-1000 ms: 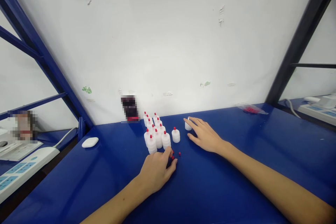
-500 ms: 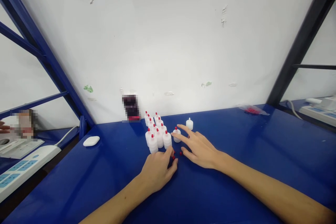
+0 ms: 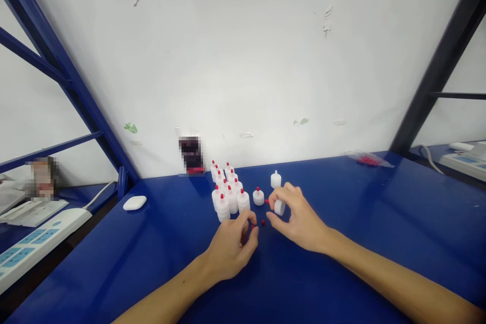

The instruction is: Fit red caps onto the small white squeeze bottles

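My left hand point(image 3: 232, 244) rests low over the table, index finger and thumb curled together around a small red cap point(image 3: 252, 226), which is partly hidden. Just right of those fingertips another red cap point(image 3: 262, 223) lies on the table. In my right hand point(image 3: 299, 220) is a small white bottle point(image 3: 280, 207), tipped over under the bent fingers with its red tip pointing left. A short white bottle with a red cap point(image 3: 258, 197) stands between the hands, and behind them is an uncapped white bottle point(image 3: 275, 179). Several red-capped bottles point(image 3: 233, 201) stand grouped beyond my left hand.
A clear bag of red caps point(image 3: 368, 160) lies at the back right of the blue table point(image 3: 159, 263). A white oval case point(image 3: 134, 203) is at the left. A blurred dark object point(image 3: 192, 154) leans on the wall. A power strip point(image 3: 41, 243) lies far left.
My right hand's extended fingers have curled in, and a tipped white bottle now shows under them. My left hand stays nearly in place, its finger and thumb around the red cap.
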Tool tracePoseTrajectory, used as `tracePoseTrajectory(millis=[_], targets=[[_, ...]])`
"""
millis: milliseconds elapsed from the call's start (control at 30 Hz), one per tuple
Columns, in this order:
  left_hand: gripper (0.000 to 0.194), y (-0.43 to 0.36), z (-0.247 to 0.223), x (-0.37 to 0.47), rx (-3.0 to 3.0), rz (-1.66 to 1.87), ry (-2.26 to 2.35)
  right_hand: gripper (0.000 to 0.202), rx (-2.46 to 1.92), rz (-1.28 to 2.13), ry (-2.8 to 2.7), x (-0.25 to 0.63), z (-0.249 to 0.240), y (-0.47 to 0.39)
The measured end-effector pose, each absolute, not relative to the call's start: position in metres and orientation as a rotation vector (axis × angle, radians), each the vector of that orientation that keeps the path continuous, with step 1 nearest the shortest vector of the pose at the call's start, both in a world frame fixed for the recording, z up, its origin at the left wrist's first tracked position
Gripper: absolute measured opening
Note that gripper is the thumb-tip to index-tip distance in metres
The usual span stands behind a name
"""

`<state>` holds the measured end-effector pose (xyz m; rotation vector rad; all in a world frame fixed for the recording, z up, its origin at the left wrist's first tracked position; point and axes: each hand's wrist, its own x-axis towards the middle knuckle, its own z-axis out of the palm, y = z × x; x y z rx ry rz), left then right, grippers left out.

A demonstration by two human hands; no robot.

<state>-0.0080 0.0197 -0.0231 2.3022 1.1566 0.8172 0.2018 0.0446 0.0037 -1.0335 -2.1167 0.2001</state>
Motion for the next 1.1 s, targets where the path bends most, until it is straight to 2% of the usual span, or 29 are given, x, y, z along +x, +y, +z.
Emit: tracePoseTrajectory(millis=[133, 233, 467, 600, 833, 967, 1100], targets=[[0.009, 0.018, -0.024, -0.007, 2.296, 0.758, 1.094, 0.014, -0.966, 0.549, -2.174, 0.198, 0.003, 0.036], [0.008, 0.019, -0.023, -0.006, 2.291, 0.727, 1.115, 0.018, -0.796, 0.649, -2.203, 0.196, -0.002, 0.033], [0.007, 0.018, -0.020, -0.007, 2.402, 0.675, 1.214, 0.007, -0.671, 0.667, -2.359, 0.196, -0.004, 0.032], [0.006, 0.016, -0.019, -0.006, 2.602, 0.520, 1.263, 0.012, -0.654, 0.623, -2.413, 0.195, -0.002, 0.031], [0.019, 0.012, -0.009, -0.001, 2.855, 0.037, 1.383, 0.022, -0.557, 0.513, -2.441, 0.190, -0.010, 0.032], [0.017, 0.009, -0.006, 0.000, 2.863, -0.004, 1.435, 0.033, -0.614, 0.508, -2.441, 0.187, -0.010, 0.031], [0.021, 0.008, -0.008, -0.001, 2.822, 0.083, 1.412, 0.030, -0.610, 0.488, -2.418, 0.183, -0.011, 0.024]])
